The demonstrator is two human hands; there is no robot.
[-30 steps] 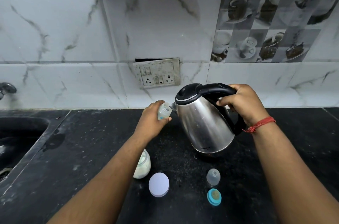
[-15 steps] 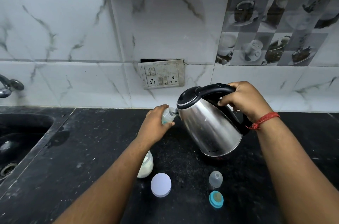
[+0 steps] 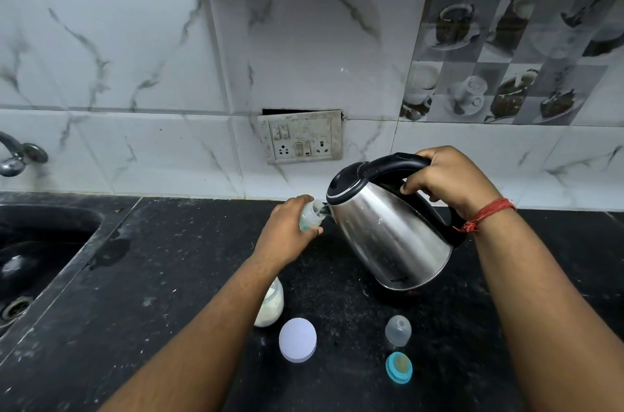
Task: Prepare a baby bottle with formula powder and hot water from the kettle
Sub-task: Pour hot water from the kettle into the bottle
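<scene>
Kettle (image 3: 388, 236) of steel, tilted, gripped by right hand (image 3: 445, 178) at black handle, spout at mouth of baby bottle (image 3: 310, 217) held in left hand (image 3: 287, 236) above dark surface (image 3: 189, 259). Likely heavy, hot-walled; bottle light, slippery. Formula jar (image 3: 270, 307) at 6 o'clock of left hand.

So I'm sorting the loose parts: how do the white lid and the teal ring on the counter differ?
The white lid is larger and plain white; the teal ring is smaller, with a pale centre. The lid lies left, beside the powder jar; the ring lies right, below the clear cap. Both are round and untouched.
</scene>
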